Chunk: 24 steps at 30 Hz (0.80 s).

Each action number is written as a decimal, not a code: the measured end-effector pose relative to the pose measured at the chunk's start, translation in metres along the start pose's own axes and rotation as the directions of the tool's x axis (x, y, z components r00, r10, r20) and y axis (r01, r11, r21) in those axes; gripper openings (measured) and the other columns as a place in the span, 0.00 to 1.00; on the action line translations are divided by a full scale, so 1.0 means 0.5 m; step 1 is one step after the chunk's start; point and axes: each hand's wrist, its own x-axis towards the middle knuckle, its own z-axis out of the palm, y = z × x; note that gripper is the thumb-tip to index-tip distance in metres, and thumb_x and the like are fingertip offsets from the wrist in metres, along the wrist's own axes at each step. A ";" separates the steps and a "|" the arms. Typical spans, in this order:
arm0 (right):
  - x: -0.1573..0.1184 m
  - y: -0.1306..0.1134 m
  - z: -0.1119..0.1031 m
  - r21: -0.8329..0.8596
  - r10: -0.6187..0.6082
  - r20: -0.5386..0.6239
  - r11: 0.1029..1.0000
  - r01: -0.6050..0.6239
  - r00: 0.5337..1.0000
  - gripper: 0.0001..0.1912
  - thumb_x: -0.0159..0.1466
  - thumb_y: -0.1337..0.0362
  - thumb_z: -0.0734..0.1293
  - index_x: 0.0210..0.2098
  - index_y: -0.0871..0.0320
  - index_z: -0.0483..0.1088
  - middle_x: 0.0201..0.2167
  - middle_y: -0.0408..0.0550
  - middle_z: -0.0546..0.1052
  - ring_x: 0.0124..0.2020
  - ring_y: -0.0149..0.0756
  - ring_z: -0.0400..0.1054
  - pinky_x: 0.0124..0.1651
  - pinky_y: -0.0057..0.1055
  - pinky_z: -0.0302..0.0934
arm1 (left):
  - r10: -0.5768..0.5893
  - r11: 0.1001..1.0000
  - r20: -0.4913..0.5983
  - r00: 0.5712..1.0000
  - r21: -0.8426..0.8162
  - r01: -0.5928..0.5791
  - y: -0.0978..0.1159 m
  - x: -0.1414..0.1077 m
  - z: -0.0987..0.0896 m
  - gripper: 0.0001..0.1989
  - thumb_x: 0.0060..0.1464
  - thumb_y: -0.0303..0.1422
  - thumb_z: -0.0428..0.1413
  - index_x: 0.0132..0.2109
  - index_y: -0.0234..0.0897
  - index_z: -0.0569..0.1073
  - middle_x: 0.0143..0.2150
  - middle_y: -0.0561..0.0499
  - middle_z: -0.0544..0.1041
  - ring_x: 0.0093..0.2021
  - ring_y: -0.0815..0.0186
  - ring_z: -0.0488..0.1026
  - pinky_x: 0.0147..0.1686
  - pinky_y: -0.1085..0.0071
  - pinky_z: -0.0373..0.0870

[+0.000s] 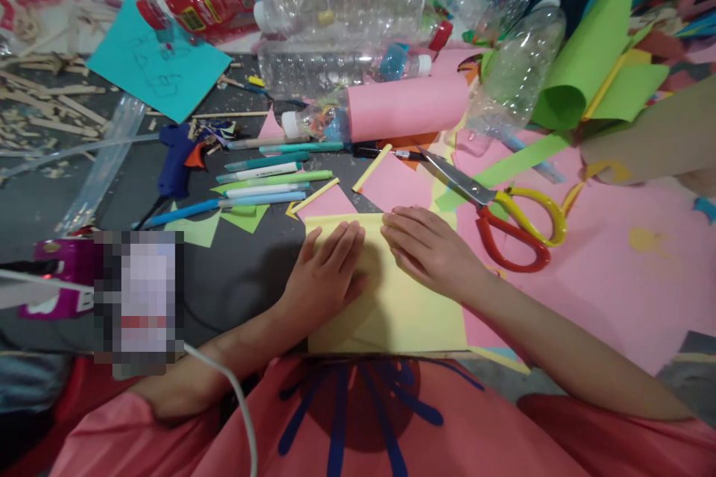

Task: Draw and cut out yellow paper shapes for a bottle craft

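A sheet of pale yellow paper lies in front of me at the near table edge. Its far edge looks folded over into a narrow strip. My left hand rests on the left part of the sheet, fingers stretched toward that edge and thumb apart. On the right part, my right hand lies palm down with its fingers close together, slightly bent, the tips at the folded strip. Both hands touch the paper from above; their palms are hidden. Scissors with one yellow and one red handle lie partly open beyond my right hand.
Markers and a blue glue gun lie at left, near a blurred-out phone-like object and a white cable. Plastic bottles, one wrapped in pink paper, stretch across the back. Pink sheets cover the right.
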 end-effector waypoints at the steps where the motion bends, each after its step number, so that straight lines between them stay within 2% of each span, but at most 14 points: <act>1: 0.000 0.000 0.000 -0.003 -0.004 -0.002 1.000 0.004 1.000 0.12 0.67 0.72 0.64 0.48 0.67 0.74 0.48 0.58 0.81 0.53 0.47 0.73 0.56 0.46 0.71 | -0.003 1.000 0.004 1.000 0.002 0.003 0.000 0.000 0.000 0.25 0.66 0.38 0.46 0.63 0.26 0.68 0.61 0.37 0.74 0.60 0.55 0.70 0.62 0.58 0.58; 6: 0.001 0.001 0.000 0.004 -0.003 0.012 1.000 0.003 1.000 0.13 0.67 0.72 0.62 0.49 0.65 0.74 0.49 0.58 0.81 0.54 0.47 0.72 0.55 0.48 0.71 | -0.012 0.999 0.025 1.000 -0.030 0.013 0.000 -0.002 0.004 0.26 0.66 0.38 0.46 0.64 0.26 0.65 0.61 0.35 0.73 0.62 0.54 0.68 0.62 0.58 0.57; 13: 0.000 0.002 0.003 -0.007 -0.004 0.007 1.000 0.004 1.000 0.12 0.66 0.72 0.63 0.48 0.67 0.74 0.49 0.59 0.80 0.53 0.49 0.72 0.56 0.47 0.71 | -0.009 1.000 -0.011 1.000 -0.012 0.009 -0.002 -0.007 0.014 0.28 0.64 0.38 0.49 0.65 0.25 0.62 0.65 0.26 0.67 0.66 0.47 0.63 0.62 0.54 0.57; 18: -0.003 0.002 0.003 0.009 0.026 0.039 1.000 -0.027 0.999 0.14 0.68 0.71 0.62 0.51 0.61 0.74 0.51 0.56 0.80 0.56 0.47 0.71 0.58 0.49 0.68 | -0.010 1.000 0.001 1.000 -0.006 0.010 0.000 -0.004 0.011 0.27 0.64 0.37 0.49 0.64 0.25 0.64 0.65 0.26 0.67 0.66 0.47 0.64 0.61 0.55 0.57; 24: -0.003 -0.025 0.001 -0.102 0.040 0.055 0.994 -0.035 0.998 0.14 0.68 0.73 0.62 0.50 0.63 0.74 0.52 0.55 0.80 0.55 0.42 0.71 0.54 0.41 0.67 | -0.016 1.000 0.044 0.999 0.023 0.015 0.000 0.002 0.004 0.26 0.64 0.38 0.48 0.64 0.29 0.65 0.65 0.29 0.67 0.65 0.47 0.66 0.59 0.54 0.58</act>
